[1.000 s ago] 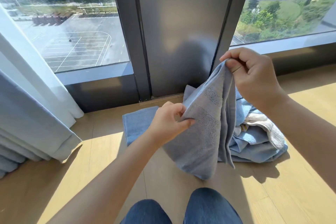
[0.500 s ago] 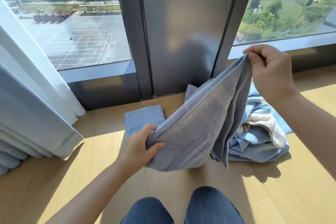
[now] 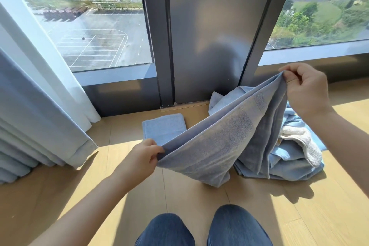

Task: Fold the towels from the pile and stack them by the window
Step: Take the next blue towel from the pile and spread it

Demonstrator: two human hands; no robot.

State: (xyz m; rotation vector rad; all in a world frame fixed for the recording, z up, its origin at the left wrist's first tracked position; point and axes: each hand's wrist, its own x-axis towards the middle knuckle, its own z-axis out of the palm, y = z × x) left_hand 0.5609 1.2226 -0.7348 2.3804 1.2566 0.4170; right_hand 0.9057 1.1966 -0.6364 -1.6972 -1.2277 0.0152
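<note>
Left grip [image 3: 142, 157] and right grip [image 3: 307, 90] pinch a towel [image 3: 219, 140] mid-fold. One folded towel [image 3: 163, 128] lies beyond the left grip. The pile [image 3: 295, 169] beneath the right grip holds perhaps several more.

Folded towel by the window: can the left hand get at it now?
Probably not yet: the left hand is close in front of the folded towel, but it pinches the grey-blue towel, which hides its near corner.

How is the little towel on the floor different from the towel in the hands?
The folded towel lies flat on the floor by the window; the held towel is lifted, stretched between the left hand and right hand. The folded towel is a neat small rectangle; the held towel is spread long, draping and creased. Both are blue terry cloth.
</note>
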